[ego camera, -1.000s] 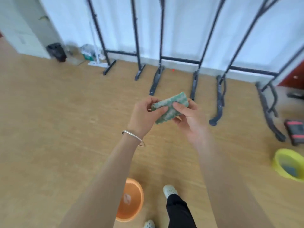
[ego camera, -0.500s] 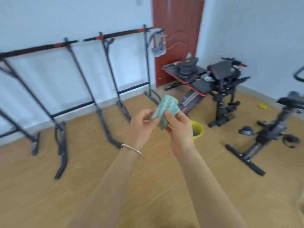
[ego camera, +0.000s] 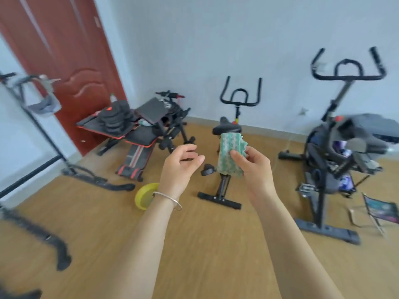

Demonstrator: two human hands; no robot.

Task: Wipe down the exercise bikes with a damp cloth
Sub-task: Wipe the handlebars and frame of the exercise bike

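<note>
**Right-hand fingers** [ego camera: 237, 158]: the thumb lies across the front of the folded green-and-white wavy-patterned cloth [ego camera: 228, 152] and the other fingers curl behind it, clamping it.

**Right hand** [ego camera: 257, 169]: raised in mid view, palm turned towards the person.

**Cloth:** folded into a thick pad and held upright in the air, well above the floor. It touches neither bike. In the view, its top edge overlaps the saddle of the farther bike.

**Left-hand fingers** [ego camera: 194, 159]: loosely curled and apart, holding nothing. They are just beside the cloth with a gap between.

**Left hand** [ego camera: 179, 169]: raised level with the right, with a thin silver bangle [ego camera: 170, 200] round the wrist.

**Small black exercise bike** [ego camera: 228, 126]: stands beyond the hands near the wall, with looped handlebars and a flat cross-foot.

**Large black exercise bike** [ego camera: 336, 152]: stands to the right and nearer. It has tall handlebars, a red spot on its frame and blue-purple panels low down. Any lettering on it is too blurred to read.

**Round yellow plastic basin** [ego camera: 145, 196]: sits on the wooden floor [ego camera: 205, 244], partly behind the left wrist.

**Black weight benches with red trim** [ego camera: 138, 134]: stand at the left rear with dark plates stacked on top.

**Red-brown panelled door** [ego camera: 64, 50]: stands behind the benches.

**Black tubular frame** [ego camera: 43, 130]: stands against the left wall with a grey strap hung from it.

**Dark printed sheet** [ego camera: 380, 210]: lies on the floor at far right. Its print is unreadable.
</note>
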